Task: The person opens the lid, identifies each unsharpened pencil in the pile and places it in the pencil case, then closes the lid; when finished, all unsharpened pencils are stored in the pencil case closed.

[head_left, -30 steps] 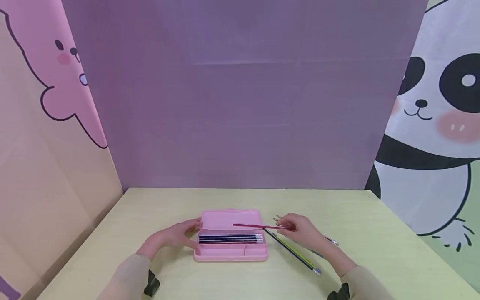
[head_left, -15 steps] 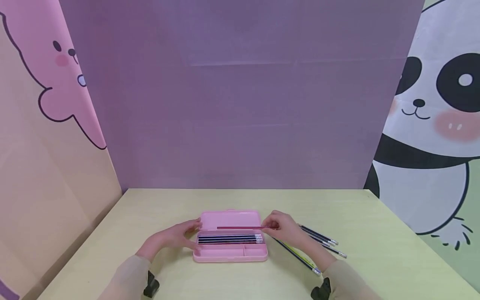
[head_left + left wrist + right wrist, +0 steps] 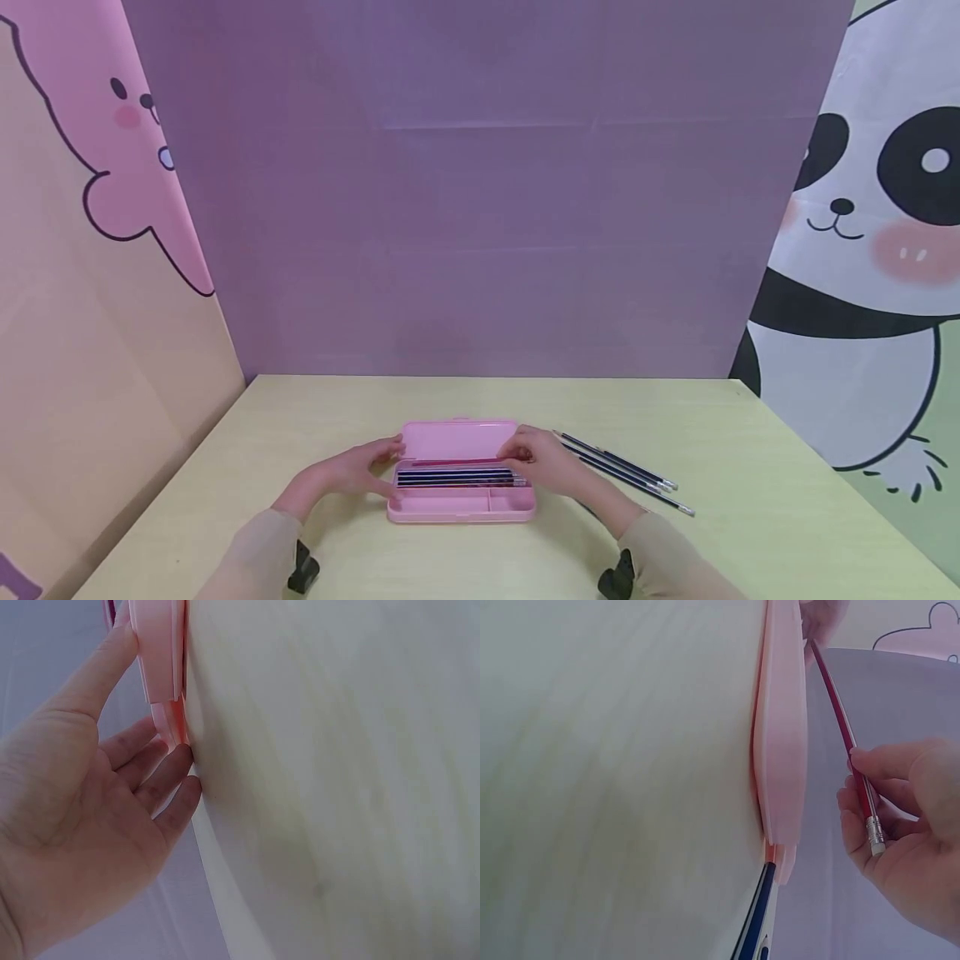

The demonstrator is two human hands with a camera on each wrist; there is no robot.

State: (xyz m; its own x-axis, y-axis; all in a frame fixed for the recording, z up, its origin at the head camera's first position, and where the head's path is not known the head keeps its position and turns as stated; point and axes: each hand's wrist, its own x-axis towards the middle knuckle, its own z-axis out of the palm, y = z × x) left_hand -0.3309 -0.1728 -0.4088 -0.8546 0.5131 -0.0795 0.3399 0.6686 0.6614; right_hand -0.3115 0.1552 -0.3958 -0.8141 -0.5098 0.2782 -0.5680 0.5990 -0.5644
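Note:
A pink pencil case (image 3: 442,505) lies open on the table, its lid (image 3: 457,440) folded back. Several dark striped pencils (image 3: 453,478) lie side by side in its long compartment. My left hand (image 3: 354,468) rests against the case's left end, thumb on its side and fingers loosely bent by the lid. Above the case's right side, my right hand (image 3: 546,460) pinches a red pencil (image 3: 841,716) near its white eraser, between thumb and fingers. In the head view that pencil stretches leftward over the case's back edge, partly hidden by the hand.
Several dark pencils (image 3: 630,475) lie slantwise on the table (image 3: 360,558) to the right of the case. In the right wrist view, a dark blue pencil (image 3: 756,915) lies near the case's end. A purple panel (image 3: 480,250) rises behind the table.
My right hand has carried the red pencil leftward and lower, over the case. The right forearm now covers most of the green and dark pencils beside it. My left hand stays put.

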